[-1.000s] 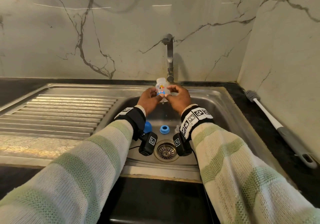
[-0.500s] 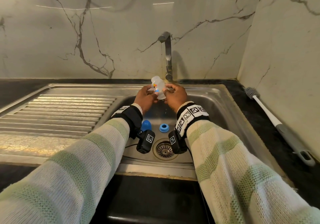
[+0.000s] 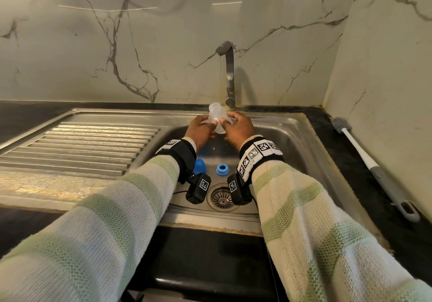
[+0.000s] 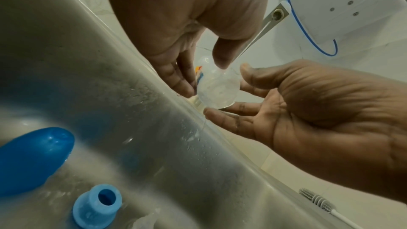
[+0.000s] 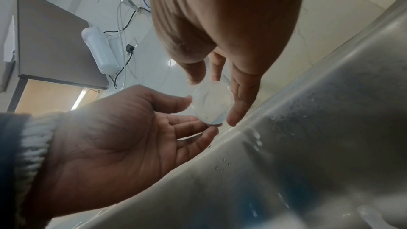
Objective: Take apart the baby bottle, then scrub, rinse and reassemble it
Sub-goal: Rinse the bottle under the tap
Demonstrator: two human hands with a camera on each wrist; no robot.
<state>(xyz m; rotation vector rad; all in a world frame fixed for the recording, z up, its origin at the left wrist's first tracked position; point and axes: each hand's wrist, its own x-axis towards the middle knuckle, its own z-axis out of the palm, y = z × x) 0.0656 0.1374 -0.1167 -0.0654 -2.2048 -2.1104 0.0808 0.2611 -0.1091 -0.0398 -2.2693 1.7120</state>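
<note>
The clear baby bottle (image 3: 217, 117) is held over the sink under a thin stream from the tap (image 3: 228, 68), neck tilted up and to the left. My left hand (image 3: 203, 127) holds it between thumb and fingers from the left. From the right, my right hand (image 3: 237, 126) pinches it near the base. The wrist views show the round bottle base (image 4: 216, 91) (image 5: 212, 105), with a coloured print on its far side. On the basin floor lie the blue cap (image 3: 199, 166) (image 4: 33, 159) and the blue collar ring (image 3: 222, 169) (image 4: 97, 206).
The steel sink (image 3: 304, 152) has a drain (image 3: 222, 196) near its front, below my wrists. A ribbed draining board (image 3: 81, 147) lies to the left. A bottle brush (image 3: 374, 168) rests on the dark counter at the right, close to the marble wall.
Both hands have turned the bottle under the stream. Its coloured print faced me before and now faces away. The neck tilts more to the left.
</note>
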